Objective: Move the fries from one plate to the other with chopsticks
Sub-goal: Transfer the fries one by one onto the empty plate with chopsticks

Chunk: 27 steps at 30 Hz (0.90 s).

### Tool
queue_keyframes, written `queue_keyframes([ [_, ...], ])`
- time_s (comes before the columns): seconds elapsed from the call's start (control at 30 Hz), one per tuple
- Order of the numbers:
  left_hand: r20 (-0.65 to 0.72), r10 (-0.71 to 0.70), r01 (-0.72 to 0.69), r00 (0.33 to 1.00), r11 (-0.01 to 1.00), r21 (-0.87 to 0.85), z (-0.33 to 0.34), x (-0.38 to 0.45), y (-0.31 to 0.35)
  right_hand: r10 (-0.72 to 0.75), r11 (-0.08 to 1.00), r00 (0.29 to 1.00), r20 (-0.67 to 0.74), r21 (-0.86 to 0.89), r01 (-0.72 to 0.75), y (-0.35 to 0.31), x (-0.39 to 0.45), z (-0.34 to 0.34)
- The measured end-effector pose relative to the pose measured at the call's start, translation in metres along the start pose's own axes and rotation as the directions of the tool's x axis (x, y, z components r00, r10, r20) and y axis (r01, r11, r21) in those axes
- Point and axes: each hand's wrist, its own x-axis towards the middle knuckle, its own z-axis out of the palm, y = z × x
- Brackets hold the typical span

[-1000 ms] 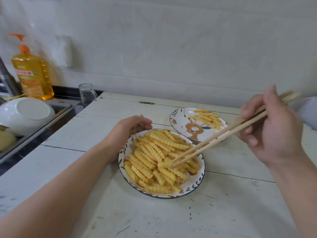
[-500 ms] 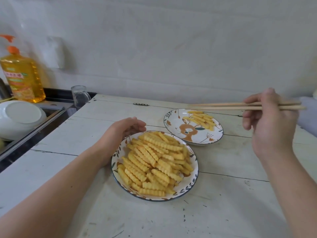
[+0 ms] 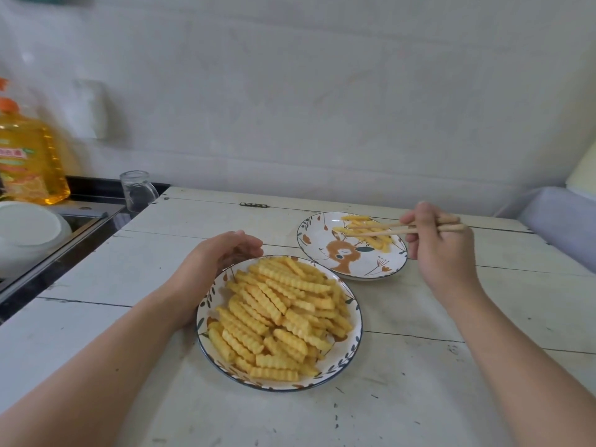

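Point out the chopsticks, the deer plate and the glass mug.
chopsticks (image 3: 380, 230), head view, shafts near the tips
deer plate (image 3: 314, 250), head view, bare left side
glass mug (image 3: 137, 191), head view, body

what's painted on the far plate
An orange-brown deer face with leaf sprigs on the white far plate, seen in the head view.

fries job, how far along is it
Done: a small cluster of fries lies on the deer plate. In hand: the right hand holds chopsticks with tips over that cluster. Left: the near plate, steadied by the left hand, is piled high.
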Motion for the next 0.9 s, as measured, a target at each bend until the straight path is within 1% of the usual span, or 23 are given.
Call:
queue_keyframes([
  [0.13, -0.028, -0.009, 0.009, 1.000, 1.000, -0.009, 0.002, -0.004, 0.002, 0.050, 0.999, 0.998, 0.032, -0.006, -0.050, 0.009, 0.005, 0.012],
  [0.2, -0.018, -0.003, 0.002, 1.000, 1.000, -0.001, 0.000, -0.001, 0.003, 0.087, 0.996, 0.996, 0.008, 0.032, -0.087, 0.011, 0.008, 0.012],
  [0.37, -0.028, -0.021, 0.020, 0.999, 1.000, -0.019, -0.001, 0.000, 0.005, 0.157, 0.968, 0.976, -0.153, 0.218, -0.122, 0.001, 0.012, 0.002],
  [0.47, -0.033, -0.003, 0.003, 0.999, 1.000, 0.001, 0.003, -0.005, 0.008, 0.226, 0.897, 0.954, -0.195, 0.424, -0.126, -0.028, 0.007, -0.006],
  [0.5, -0.048, -0.013, 0.012, 0.999, 1.000, -0.010, 0.007, -0.010, 0.011, 0.245, 0.847, 0.954, -0.171, 0.517, -0.125, -0.039, 0.004, -0.010],
  [0.53, -0.064, -0.018, 0.018, 0.998, 1.000, -0.006, 0.009, -0.014, 0.013, 0.254, 0.788, 0.960, -0.118, 0.601, -0.135, -0.051, 0.000, -0.013],
  [0.57, -0.072, -0.025, 0.025, 0.997, 1.000, 0.001, 0.013, -0.018, 0.016, 0.243, 0.740, 0.969, -0.046, 0.655, -0.154, -0.062, -0.004, -0.015],
  [0.6, -0.085, -0.028, 0.030, 0.996, 0.999, 0.021, 0.014, -0.019, 0.017, 0.213, 0.718, 0.977, 0.025, 0.674, -0.174, -0.072, -0.011, -0.015],
  [0.7, -0.102, -0.030, 0.034, 0.994, 0.999, 0.042, 0.017, -0.024, 0.023, 0.088, 0.739, 0.984, 0.158, 0.651, -0.171, -0.090, -0.036, -0.002],
  [0.9, -0.122, -0.051, 0.057, 0.991, 0.997, 0.047, 0.018, -0.024, 0.026, -0.062, 0.824, 0.951, 0.304, 0.553, -0.124, -0.091, -0.064, 0.020],
])
